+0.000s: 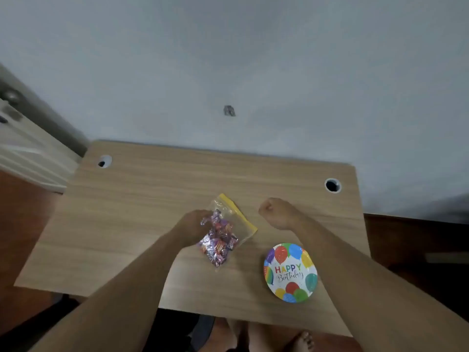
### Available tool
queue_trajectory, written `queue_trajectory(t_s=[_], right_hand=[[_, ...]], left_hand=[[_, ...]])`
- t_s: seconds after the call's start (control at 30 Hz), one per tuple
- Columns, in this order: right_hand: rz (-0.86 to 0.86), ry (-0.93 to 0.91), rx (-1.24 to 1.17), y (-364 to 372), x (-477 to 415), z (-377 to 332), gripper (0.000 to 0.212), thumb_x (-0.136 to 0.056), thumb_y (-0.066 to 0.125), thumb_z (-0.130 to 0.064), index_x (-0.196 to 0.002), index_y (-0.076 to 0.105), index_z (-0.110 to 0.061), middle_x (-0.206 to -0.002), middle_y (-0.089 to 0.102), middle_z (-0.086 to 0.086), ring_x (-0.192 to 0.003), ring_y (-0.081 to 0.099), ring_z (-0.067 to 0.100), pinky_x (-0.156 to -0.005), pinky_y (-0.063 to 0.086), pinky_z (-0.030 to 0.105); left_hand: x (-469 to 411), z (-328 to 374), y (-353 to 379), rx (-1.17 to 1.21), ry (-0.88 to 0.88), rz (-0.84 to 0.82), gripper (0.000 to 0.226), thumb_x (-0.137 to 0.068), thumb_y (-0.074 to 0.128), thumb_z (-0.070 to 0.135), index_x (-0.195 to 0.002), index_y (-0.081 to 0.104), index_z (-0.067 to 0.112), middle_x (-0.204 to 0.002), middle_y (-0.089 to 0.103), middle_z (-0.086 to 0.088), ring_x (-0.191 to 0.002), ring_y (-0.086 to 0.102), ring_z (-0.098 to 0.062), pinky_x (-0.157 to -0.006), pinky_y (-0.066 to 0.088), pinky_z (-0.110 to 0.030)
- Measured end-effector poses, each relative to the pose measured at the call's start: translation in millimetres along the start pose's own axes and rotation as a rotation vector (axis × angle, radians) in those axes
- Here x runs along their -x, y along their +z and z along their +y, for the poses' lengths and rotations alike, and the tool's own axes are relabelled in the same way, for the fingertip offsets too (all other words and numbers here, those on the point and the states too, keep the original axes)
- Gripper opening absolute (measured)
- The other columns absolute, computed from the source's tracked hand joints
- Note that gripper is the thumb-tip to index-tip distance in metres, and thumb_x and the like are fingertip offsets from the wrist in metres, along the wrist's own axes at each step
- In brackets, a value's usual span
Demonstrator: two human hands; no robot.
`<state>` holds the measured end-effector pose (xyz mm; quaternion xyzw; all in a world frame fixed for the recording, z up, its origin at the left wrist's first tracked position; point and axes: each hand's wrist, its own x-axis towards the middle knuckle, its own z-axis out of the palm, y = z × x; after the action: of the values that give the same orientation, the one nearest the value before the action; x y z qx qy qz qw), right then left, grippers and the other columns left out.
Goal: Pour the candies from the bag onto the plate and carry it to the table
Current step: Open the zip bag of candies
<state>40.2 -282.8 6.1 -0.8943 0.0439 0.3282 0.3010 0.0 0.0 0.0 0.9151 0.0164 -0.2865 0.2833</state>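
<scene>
A clear zip bag [229,224] with a yellow seal strip lies on the wooden desk [142,204], holding several pink and purple wrapped candies [218,243]. My left hand [194,224] grips the bag's left side. My right hand [275,212] hovers to the right of the bag with its fingers curled and nothing in it. A round paper plate [290,273] printed with balloons and "Happy Birthday" lies flat near the desk's front right, under my right forearm, with no candies on it.
The desk has two round cable holes, one at the back left [104,161] and one at the back right [332,185]. A pale wall rises behind it. A white door frame [30,148] stands at the left. My bare feet [302,341] show below the desk edge.
</scene>
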Motion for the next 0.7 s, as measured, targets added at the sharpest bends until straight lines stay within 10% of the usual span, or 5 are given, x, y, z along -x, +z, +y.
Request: queue_trajectory(t_s=[0.2,0.33,0.5,0.7], right_hand=[[-0.004,0.05,-0.108,61.2,-34.7,8.5,0.027,-0.103,0.058,-0.025,-0.118,0.075,-0.009,-0.124,0.078,0.01,-0.12,0.07,0.03,-0.101,0.053,0.035],[0.032,0.083,-0.19,95.3,-66.5,17.1,0.027,-0.101,0.062,-0.033,-0.119,0.069,-0.013,-0.117,0.077,0.007,-0.113,0.072,0.028,-0.098,0.057,0.038],[0.011,0.095,-0.204,107.6,-88.6,13.1,0.038,-0.101,0.063,-0.041,-0.126,0.073,-0.014,-0.119,0.079,0.003,-0.105,0.072,0.023,-0.089,0.052,0.031],[-0.014,0.044,-0.343,103.6,-69.1,0.9,0.011,-0.098,0.073,-0.028,-0.09,0.077,-0.022,-0.087,0.075,-0.004,-0.08,0.063,0.01,-0.077,0.047,0.027]], left_hand=[[-8.8,-29.5,56.6,0.072,0.074,-0.075,0.044,-0.103,0.057,0.016,-0.146,0.065,0.021,-0.137,0.071,-0.005,-0.12,0.07,-0.029,-0.105,0.058,-0.044],[-17.1,-50.2,83.4,-0.021,0.109,-0.09,0.055,-0.108,0.053,0.022,-0.162,0.047,0.012,-0.173,0.04,-0.004,-0.163,0.033,-0.02,-0.13,0.029,-0.03],[-21.5,-71.9,105.2,0.006,0.122,-0.036,0.056,-0.108,0.054,0.028,-0.162,0.049,0.017,-0.174,0.038,0.004,-0.163,0.031,-0.015,-0.132,0.025,-0.025],[-4.5,-48.9,84.6,0.332,-0.024,0.13,0.03,-0.107,0.06,0.021,-0.132,0.075,0.022,-0.118,0.074,0.009,-0.105,0.069,-0.01,-0.09,0.054,-0.021]])
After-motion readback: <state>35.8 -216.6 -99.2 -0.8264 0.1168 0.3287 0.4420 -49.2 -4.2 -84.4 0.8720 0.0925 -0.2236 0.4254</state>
